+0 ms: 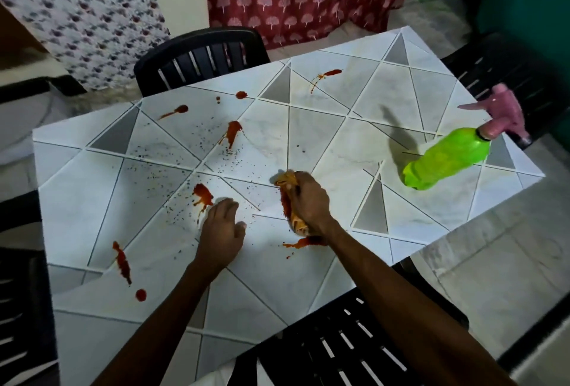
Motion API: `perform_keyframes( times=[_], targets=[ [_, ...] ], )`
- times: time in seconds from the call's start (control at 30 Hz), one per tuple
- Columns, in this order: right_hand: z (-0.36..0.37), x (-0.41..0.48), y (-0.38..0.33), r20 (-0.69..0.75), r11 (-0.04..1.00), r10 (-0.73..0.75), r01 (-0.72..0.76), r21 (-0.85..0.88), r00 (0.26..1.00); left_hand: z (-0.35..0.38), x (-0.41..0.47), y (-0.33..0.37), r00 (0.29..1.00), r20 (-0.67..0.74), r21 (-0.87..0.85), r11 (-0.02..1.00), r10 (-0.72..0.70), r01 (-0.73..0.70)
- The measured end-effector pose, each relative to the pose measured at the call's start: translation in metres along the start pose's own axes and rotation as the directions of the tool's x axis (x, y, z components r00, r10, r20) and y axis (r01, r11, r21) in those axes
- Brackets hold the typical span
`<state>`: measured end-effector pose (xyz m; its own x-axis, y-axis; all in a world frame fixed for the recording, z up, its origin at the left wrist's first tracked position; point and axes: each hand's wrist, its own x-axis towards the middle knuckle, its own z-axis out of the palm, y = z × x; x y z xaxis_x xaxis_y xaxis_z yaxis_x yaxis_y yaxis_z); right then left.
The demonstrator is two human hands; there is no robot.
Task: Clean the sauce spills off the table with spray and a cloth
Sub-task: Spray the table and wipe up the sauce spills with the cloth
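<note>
Cloth (285, 183) is bunched in the right hand (308, 203), which curls round it and presses it on the table (401, 92) just beside a red smear (303, 242), probably to drag over it. The left hand (220, 231) holds nothing; its relaxed fingers (226, 205) rest on the top, I think for support. The spray bottle (447, 157) (green, pink trigger) stands well apart, out of the wiping path.

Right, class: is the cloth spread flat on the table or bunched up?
Bunched up. The right hand grips the cloth as a wad on the table; crumpled ends stick out beyond the fist.
</note>
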<state>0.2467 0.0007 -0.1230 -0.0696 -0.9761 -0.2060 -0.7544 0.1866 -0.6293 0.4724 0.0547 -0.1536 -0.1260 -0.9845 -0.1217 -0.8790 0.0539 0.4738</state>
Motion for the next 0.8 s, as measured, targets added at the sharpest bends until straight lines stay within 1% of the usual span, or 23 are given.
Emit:
perform_keyframes(
  times=[0.1, 0.17, 0.23, 0.3, 0.37, 0.43, 0.5, 0.57, 0.67, 0.73, 0.8],
  targets=[
    [0.032, -0.018, -0.025, 0.096, 0.996, -0.084, 0.085, -0.008, 0.992, -0.008, -0.011, -0.018, 1.0, -0.001, -0.014, 1.0, -0.011, 0.011],
    [0.05, -0.031, -0.038, 0.169, 0.987, -0.155, 0.16, -0.016, 0.973, -0.012, -0.017, -0.028, 0.999, -0.004, -0.03, 0.999, -0.038, 0.038],
    [0.062, -0.043, -0.049, 0.234, 0.976, -0.213, 0.218, 0.006, 0.948, -0.014, -0.023, -0.036, 0.999, -0.018, -0.042, 0.999, -0.035, 0.034],
    [0.067, -0.052, -0.055, 0.293, 0.972, -0.231, 0.231, 0.035, 0.928, -0.015, -0.03, -0.04, 0.999, -0.025, -0.045, 0.998, -0.033, 0.032],
    [0.063, -0.057, -0.055, 0.329, 0.978, -0.208, 0.203, 0.048, 0.921, -0.015, -0.035, -0.04, 0.999, -0.027, -0.041, 0.998, -0.042, 0.04],
    [0.05, -0.06, -0.051, 0.299, 0.982, -0.175, 0.145, 0.12, 0.938, -0.014, -0.04, -0.04, 0.999, -0.021, -0.031, 0.998, -0.047, 0.046],
    [0.031, -0.061, -0.042, 0.218, 0.973, -0.145, 0.098, 0.209, 0.965, -0.015, -0.044, -0.04, 0.999, -0.008, -0.019, 0.999, -0.038, 0.038],
    [0.009, -0.057, -0.028, 0.13, 0.967, -0.083, 0.048, 0.251, 0.988, -0.015, -0.046, -0.04, 1.0, -0.007, -0.007, 1.0, -0.028, 0.028],
    [-0.018, -0.046, -0.01, 0.021, 0.955, 0.025, -0.03, 0.295, 0.999, -0.016, -0.051, -0.039, 1.0, -0.001, -0.008, 1.0, -0.028, 0.028],
    [-0.031, -0.035, -0.002, -0.04, 0.973, 0.075, -0.064, 0.223, 0.996, -0.015, -0.054, -0.04, 0.999, -0.001, -0.011, 0.999, -0.033, 0.033],
    [-0.038, -0.022, 0.005, -0.079, 0.993, 0.091, -0.084, 0.081, 0.993, -0.015, -0.058, -0.044, 0.999, -0.005, -0.007, 0.999, -0.039, 0.039]
  ],
)
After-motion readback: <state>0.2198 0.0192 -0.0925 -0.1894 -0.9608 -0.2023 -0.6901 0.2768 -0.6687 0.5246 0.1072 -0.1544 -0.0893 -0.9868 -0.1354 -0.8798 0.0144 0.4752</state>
